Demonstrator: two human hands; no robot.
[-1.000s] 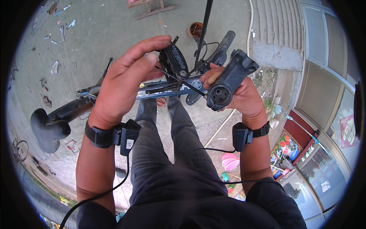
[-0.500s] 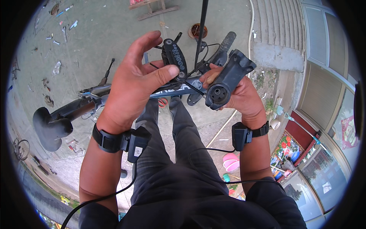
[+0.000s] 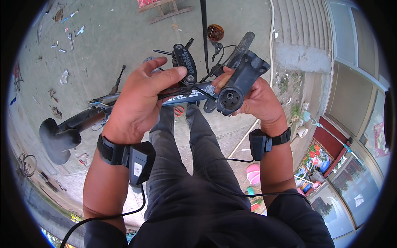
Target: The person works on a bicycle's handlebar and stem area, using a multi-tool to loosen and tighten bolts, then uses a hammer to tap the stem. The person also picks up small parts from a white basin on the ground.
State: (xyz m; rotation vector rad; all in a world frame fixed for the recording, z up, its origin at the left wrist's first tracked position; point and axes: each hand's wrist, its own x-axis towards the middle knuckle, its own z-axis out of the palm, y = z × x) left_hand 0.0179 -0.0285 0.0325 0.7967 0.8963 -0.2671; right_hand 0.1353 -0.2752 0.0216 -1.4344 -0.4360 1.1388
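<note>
My left hand [image 3: 138, 103] grips a black folding hex-key multi-tool [image 3: 185, 64] between thumb and fingers, one thin key pointing right toward the part in the other hand. My right hand [image 3: 258, 99] is closed around a black bicycle stem [image 3: 240, 82], its round clamp end facing me. Both hands are held close together above a bicycle frame tube [image 3: 186, 97]. Each wrist wears a black strap with a small box and a cable.
Below lies the bicycle with its black saddle [image 3: 56, 138] at left and a handlebar grip [image 3: 244, 43] at upper right. My legs in dark trousers [image 3: 186, 165] stand on concrete ground. Scattered tools [image 3: 68, 39] lie far left; a pink bucket [image 3: 253, 173] at lower right.
My left hand has opened its fingers and shifted its hold on the multi-tool, with the key now pointing at the stem. The right hand keeps the stem in nearly the same place.
</note>
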